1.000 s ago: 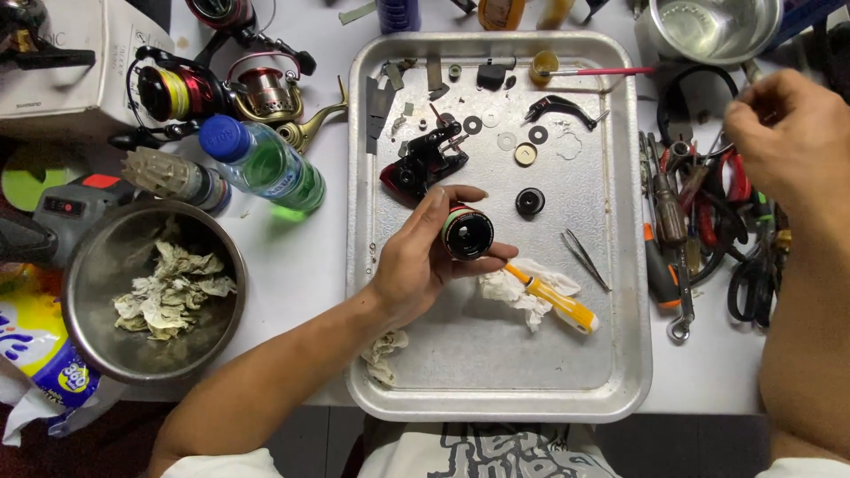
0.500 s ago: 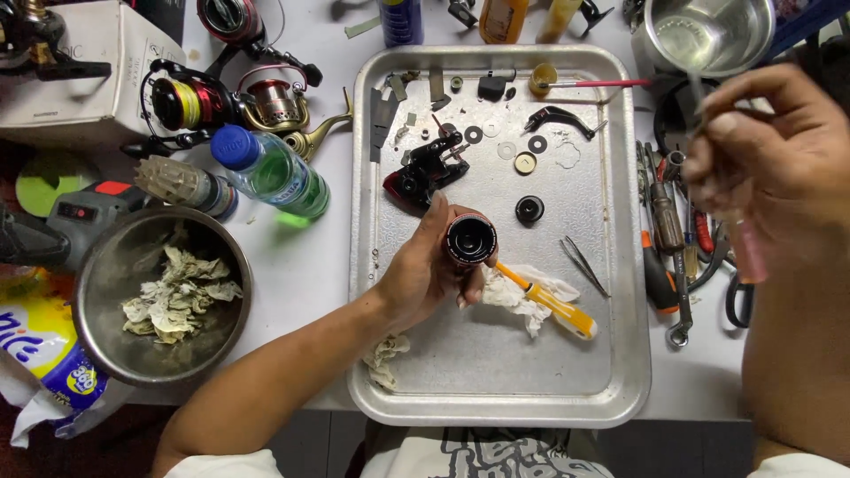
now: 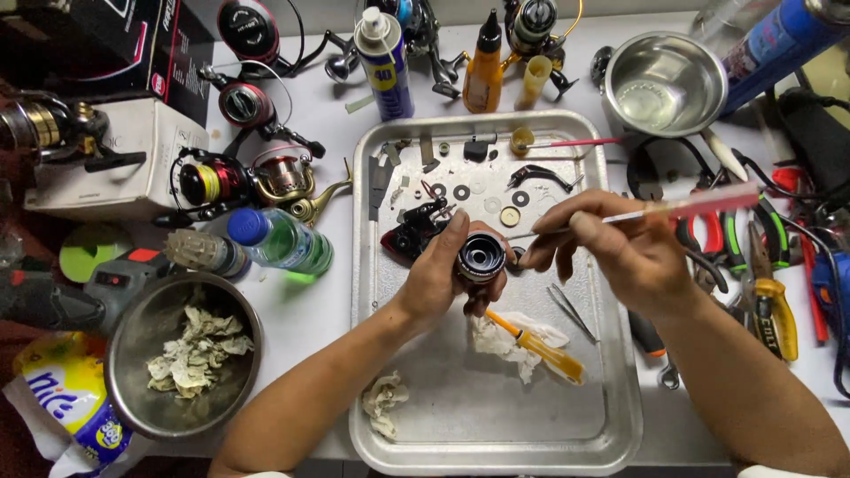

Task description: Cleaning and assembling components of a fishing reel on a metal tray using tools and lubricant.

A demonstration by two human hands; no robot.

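My left hand (image 3: 440,276) grips a round black reel spool (image 3: 481,257) over the metal tray (image 3: 496,425). My right hand (image 3: 620,252) holds a thin tool with a pink handle (image 3: 699,204), and its metal tip reaches toward the spool's rim. A black reel body (image 3: 413,236) lies in the tray just left of the spool. Below my hands lie a yellow-handled screwdriver (image 3: 542,350) on a white tissue (image 3: 496,341) and tweezers (image 3: 567,310). Small washers and parts (image 3: 460,190) are scattered at the tray's far end.
A steel bowl of crumpled tissues (image 3: 181,363) stands at the left, with a green bottle (image 3: 283,243) and fishing reels (image 3: 221,181) beyond it. Spray can (image 3: 385,62), orange bottle (image 3: 484,66) and empty steel bowl (image 3: 664,84) stand at the back. Pliers and tools (image 3: 753,265) lie right.
My right hand has come in from the tools at the right with the pink-handled tool and brought its tip to the spool. My left hand keeps holding the spool in place.
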